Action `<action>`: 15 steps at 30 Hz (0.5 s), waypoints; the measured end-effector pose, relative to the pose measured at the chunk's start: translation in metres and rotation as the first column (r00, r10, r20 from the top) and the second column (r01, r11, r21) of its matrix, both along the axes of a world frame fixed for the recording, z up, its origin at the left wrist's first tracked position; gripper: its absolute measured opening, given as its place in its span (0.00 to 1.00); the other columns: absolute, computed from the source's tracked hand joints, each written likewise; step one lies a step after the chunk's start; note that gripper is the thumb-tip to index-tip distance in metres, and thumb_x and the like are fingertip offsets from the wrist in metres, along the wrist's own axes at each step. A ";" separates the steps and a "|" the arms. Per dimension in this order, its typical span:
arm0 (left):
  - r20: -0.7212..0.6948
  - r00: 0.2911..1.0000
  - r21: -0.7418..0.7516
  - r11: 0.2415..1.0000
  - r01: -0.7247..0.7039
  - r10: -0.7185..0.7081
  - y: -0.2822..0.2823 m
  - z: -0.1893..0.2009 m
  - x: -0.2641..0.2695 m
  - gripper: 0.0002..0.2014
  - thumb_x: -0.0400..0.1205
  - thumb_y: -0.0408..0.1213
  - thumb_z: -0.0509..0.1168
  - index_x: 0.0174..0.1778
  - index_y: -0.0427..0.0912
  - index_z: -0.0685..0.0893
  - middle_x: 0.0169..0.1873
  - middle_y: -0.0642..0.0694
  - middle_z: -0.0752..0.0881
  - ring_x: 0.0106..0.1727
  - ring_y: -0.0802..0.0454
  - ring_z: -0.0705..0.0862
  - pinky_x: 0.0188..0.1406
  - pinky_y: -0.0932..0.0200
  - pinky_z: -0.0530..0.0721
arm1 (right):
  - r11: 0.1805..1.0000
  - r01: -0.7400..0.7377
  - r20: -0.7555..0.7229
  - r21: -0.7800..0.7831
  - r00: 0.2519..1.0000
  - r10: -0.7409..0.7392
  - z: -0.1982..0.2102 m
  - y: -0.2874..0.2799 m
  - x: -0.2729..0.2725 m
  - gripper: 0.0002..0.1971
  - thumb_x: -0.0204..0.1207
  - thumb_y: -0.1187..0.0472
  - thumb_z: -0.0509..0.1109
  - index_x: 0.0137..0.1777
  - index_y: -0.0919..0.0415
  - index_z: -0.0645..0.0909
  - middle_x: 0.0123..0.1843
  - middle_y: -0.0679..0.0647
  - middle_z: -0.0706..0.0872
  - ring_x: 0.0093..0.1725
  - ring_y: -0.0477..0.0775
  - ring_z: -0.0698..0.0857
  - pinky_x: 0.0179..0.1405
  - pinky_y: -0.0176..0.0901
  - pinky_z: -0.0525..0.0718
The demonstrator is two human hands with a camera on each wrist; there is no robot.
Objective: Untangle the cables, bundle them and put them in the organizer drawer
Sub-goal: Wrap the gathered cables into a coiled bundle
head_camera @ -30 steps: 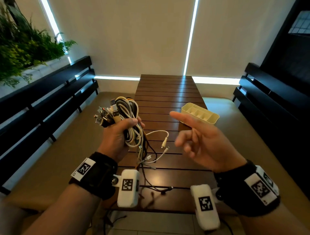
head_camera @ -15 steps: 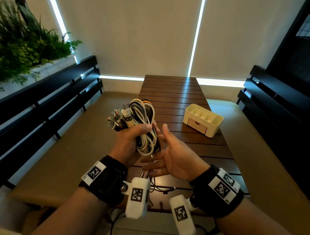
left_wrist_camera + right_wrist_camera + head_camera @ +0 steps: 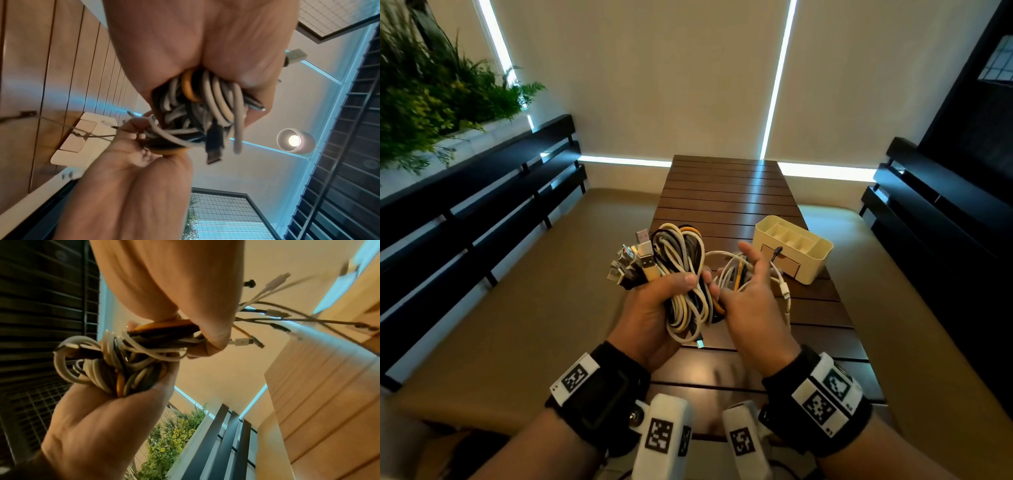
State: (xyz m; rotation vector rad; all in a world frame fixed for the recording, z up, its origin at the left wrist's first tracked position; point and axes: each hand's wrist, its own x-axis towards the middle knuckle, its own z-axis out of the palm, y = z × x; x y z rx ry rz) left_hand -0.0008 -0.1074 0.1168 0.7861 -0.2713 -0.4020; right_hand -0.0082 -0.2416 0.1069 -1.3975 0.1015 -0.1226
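A coil of white, black and orange cables (image 3: 683, 270) is held up over the wooden table (image 3: 729, 192). My left hand (image 3: 661, 301) grips the coil at its middle, thumb across the front, with several USB plugs (image 3: 633, 263) fanning out to the left. My right hand (image 3: 750, 294) is just right of it and holds the loose cable tails (image 3: 732, 274). In the right wrist view its fingers curl round those strands (image 3: 164, 331), and free ends (image 3: 267, 311) stick out past them. The cream organizer (image 3: 815, 260) stands behind my right hand, its drawer (image 3: 786, 265) closed.
Dark slatted benches (image 3: 482, 198) run along both sides of the table, with tan cushions (image 3: 544, 308) on the seats. Plants (image 3: 431, 96) fill the upper left. A lit ceiling lamp (image 3: 294, 139) shows in the left wrist view.
My right hand came in from the open air to the coil and took hold of the hanging tails, lifting them off the table. My left hand has kept its grip.
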 end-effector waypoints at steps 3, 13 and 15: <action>-0.018 1.000 0.004 1.000 -0.018 0.018 -0.002 0.006 -0.001 0.10 0.66 0.36 0.71 0.41 0.36 0.88 0.38 0.42 0.84 0.41 0.48 0.86 0.43 0.49 0.88 | 0.995 -0.048 0.021 -0.087 0.999 0.050 0.004 -0.007 -0.004 0.34 0.81 0.65 0.72 0.71 0.24 0.68 0.79 0.54 0.72 0.65 0.54 0.86 0.56 0.55 0.90; -0.155 0.978 0.159 0.981 -0.115 0.140 0.013 0.011 0.021 0.09 0.70 0.37 0.67 0.41 0.36 0.87 0.35 0.42 0.86 0.38 0.50 0.86 0.37 0.58 0.86 | 0.822 -0.230 -0.006 -0.522 0.964 0.266 0.061 -0.049 -0.024 0.14 0.80 0.50 0.71 0.63 0.52 0.83 0.36 0.53 0.93 0.33 0.49 0.92 0.35 0.42 0.91; -0.157 0.980 0.148 0.984 -0.097 0.120 0.009 0.011 0.020 0.10 0.70 0.36 0.67 0.43 0.35 0.86 0.35 0.42 0.86 0.36 0.50 0.87 0.33 0.59 0.87 | 0.895 -0.074 0.321 -0.440 0.918 0.233 0.061 -0.042 -0.026 0.15 0.78 0.62 0.76 0.63 0.54 0.83 0.44 0.53 0.92 0.43 0.49 0.92 0.44 0.40 0.90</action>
